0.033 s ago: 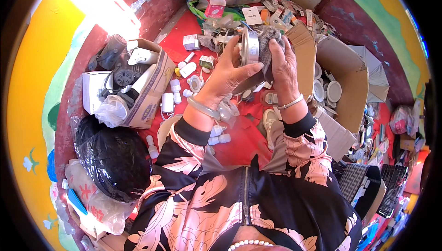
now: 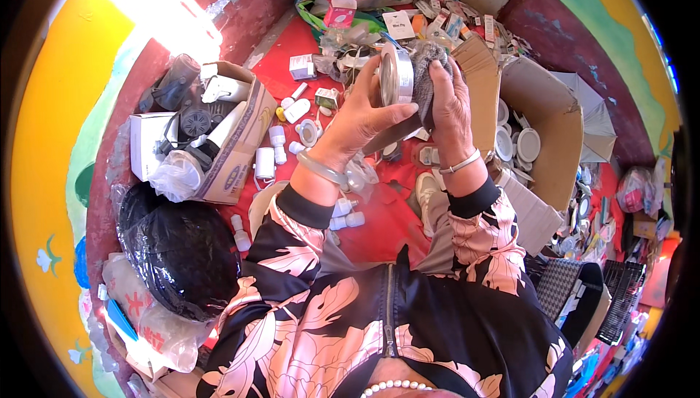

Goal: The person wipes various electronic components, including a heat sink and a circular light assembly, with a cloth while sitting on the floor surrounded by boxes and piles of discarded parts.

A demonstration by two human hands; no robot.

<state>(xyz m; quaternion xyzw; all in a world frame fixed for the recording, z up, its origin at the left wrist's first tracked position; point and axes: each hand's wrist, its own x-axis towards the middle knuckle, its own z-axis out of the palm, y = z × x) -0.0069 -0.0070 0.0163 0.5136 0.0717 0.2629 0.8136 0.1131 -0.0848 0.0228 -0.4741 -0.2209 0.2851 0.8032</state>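
While the left hand point(image 2: 357, 116) grips a round silver fixture point(image 2: 397, 75) above the red sheet point(image 2: 385, 232), the right hand point(image 2: 450, 106) clasps grey cloth point(image 2: 423, 80) beside it. The fixture has tilted slightly, seemingly leaving more face accessible; whether cloth touches it is unclear.

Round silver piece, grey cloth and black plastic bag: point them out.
Round silver piece point(image 2: 399, 75), head view: middle of its side.
Grey cloth point(image 2: 422, 83), head view: its middle.
Black plastic bag point(image 2: 177, 246), head view: its bulging middle.
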